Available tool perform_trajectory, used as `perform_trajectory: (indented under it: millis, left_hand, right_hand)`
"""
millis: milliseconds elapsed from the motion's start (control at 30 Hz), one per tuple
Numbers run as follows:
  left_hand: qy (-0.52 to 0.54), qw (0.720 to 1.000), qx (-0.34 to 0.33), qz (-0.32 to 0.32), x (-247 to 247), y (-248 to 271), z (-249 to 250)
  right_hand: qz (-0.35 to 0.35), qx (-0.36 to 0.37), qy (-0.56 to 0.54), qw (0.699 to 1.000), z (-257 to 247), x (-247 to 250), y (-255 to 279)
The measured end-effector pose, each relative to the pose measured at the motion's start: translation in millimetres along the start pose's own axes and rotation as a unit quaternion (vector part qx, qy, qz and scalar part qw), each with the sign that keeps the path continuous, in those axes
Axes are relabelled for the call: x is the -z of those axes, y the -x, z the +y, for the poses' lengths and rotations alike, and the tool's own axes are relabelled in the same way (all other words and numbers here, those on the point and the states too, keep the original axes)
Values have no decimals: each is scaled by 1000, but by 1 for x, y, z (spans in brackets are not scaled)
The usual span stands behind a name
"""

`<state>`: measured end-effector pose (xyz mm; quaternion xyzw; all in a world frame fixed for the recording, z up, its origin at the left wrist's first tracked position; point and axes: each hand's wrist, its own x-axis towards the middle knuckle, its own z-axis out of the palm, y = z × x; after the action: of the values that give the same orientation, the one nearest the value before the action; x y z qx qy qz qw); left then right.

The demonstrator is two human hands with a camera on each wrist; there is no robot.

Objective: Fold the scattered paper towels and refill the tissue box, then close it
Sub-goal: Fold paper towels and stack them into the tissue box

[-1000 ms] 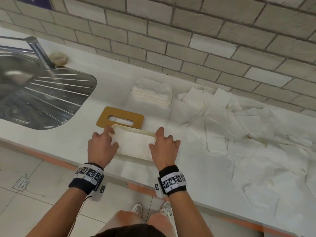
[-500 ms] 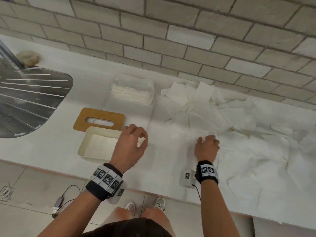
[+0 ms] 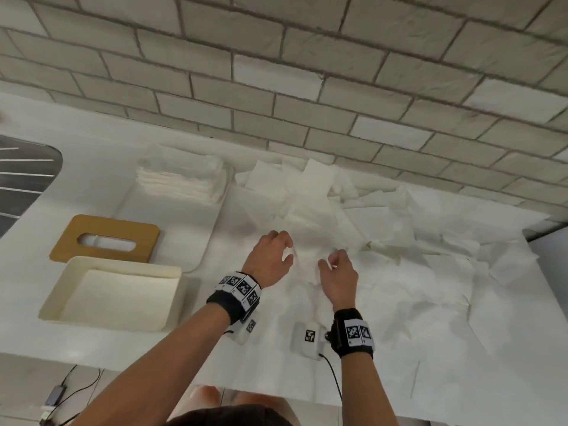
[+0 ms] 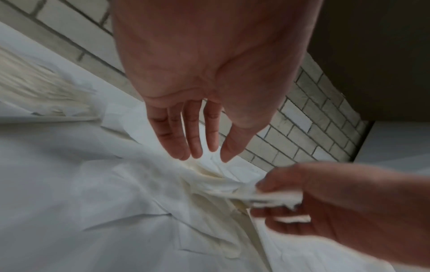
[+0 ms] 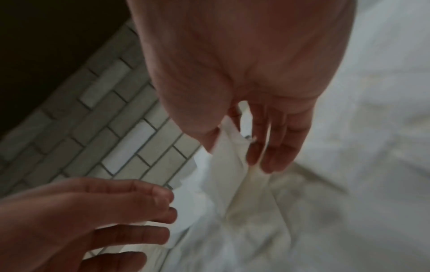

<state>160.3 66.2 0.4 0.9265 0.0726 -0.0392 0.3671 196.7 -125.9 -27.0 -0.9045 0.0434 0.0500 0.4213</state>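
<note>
Both hands have left the tissue box for the scattered paper towels. Right hand pinches one towel; left hand hovers spread beside it.

Pretty even, soft light, kinda flat. The white scattered paper towels nearly wash out against the counter. Brick lines bow at the edges. Wrist views are dimmer, both smeared with motion blur.
</note>
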Motion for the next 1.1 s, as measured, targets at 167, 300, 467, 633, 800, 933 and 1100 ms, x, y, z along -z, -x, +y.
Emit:
perform_trajectory:
  millis: [167, 300, 467, 633, 800, 933, 1100]
  left_hand:
    - [71, 983, -157, 56, 12, 6, 24]
    - [75, 970, -228, 36, 37, 3, 52]
    - [124, 976, -175, 44, 56, 3, 61]
    - [362, 923, -24, 126, 54, 31, 43]
    - [403, 904, 22, 139, 33, 56, 30]
    - [369, 914, 41, 164, 35, 68, 18]
    - [258, 944, 44, 198, 63, 95, -8]
  right_hand:
    - [-19, 238, -1, 971, -43, 75, 14]
    - [-82, 320, 8, 944, -84, 129, 27]
    - [-72, 312, -98, 942, -103, 151, 32]
    - [-4, 176, -242, 954, -67, 125, 27]
    - [-40, 96, -282, 954, -43, 67, 47]
    - [-53, 51, -309, 948, -53, 45, 65]
    - [-143, 116, -240, 953, -80, 28, 90]
